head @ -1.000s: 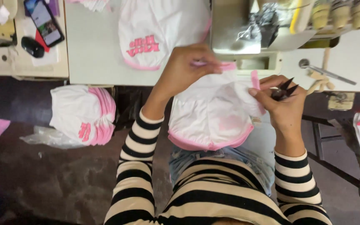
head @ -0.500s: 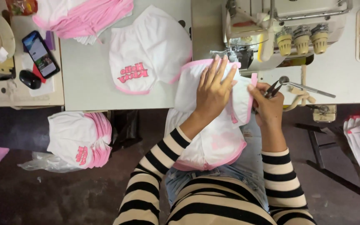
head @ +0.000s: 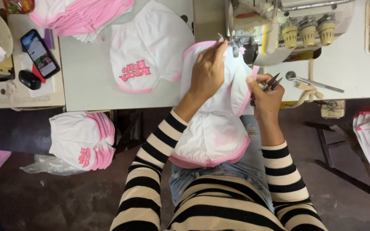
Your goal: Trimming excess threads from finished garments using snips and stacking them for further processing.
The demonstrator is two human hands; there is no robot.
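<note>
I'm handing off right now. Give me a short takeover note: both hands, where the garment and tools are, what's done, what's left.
Left hand: flat on the white garment with pink trim, fingertips pressing its top edge at the sewing machine needle area.
Right hand: pinches the garment's pink edge and holds small dark snips.
Garment hangs from the table edge into the lap.
Done: garment positioned at the machine; other pieces lie on the table and in a stack on the left.
Left: feeding the edge, it seems.

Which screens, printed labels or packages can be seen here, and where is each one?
Phone: side table at left, lit rectangular screen, dark frame.
Pink print on shirt: white shirt lying on the table, left of the left hand.
Pink print on stack: folded white-pink pile below the table.
</note>
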